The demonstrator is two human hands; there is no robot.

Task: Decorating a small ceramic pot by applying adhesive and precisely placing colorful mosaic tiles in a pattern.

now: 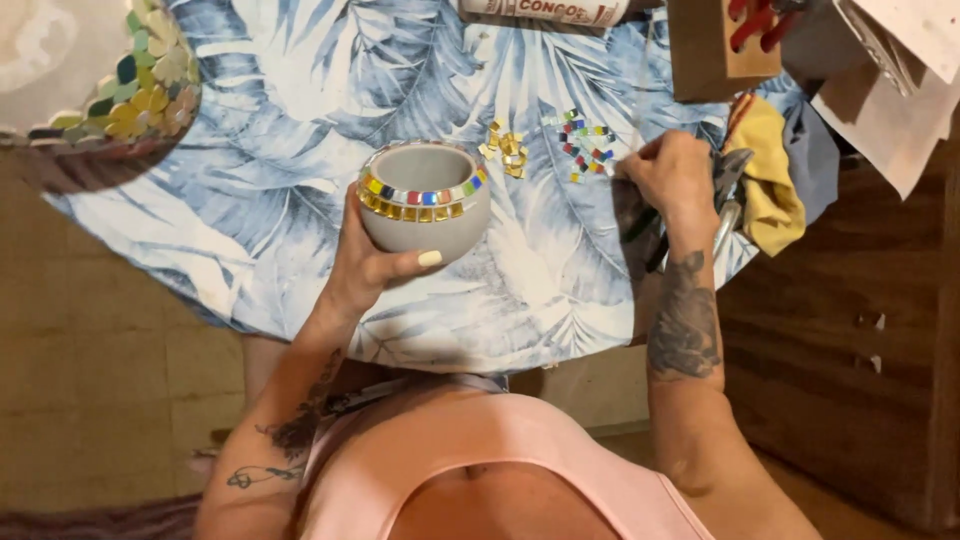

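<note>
Left grip: the left hand (372, 262) wraps round the near side of a grey bowl (424, 201), thumb laid across its front wall, fingers hidden behind it; the hand is closed on the bowl and holds it above the table.
Bowl: round, upright, mouth open to the camera; a band of coloured tiles and a row of gold tiles run just under the rim on the side that shows. How far the bands go round the back cannot be told.
Right grip: the right hand (672, 172) is curled, knuckles up, fingertips pinched together at the edge of the loose tiles (585, 145); whether a tile sits between the fingertips is too small to make out.
Hidden: dark tool handles (650, 232) show under the right wrist, mostly covered by it.
Arms: both forearms reach up from the lower edge, tattooed; the left bends inward to the bowl, the right runs nearly straight up to the tiles.
Table: a cloth (300, 120) with a blue leaf print; a small heap of gold tiles (507, 148) lies between bowl and loose tiles.
Edges: a mosaic dish (150, 95) at top left, a yellow rag (768, 180) right of the hand, a wooden block (712, 45) and papers (900, 80) at top right, all cut off or partly covered.
</note>
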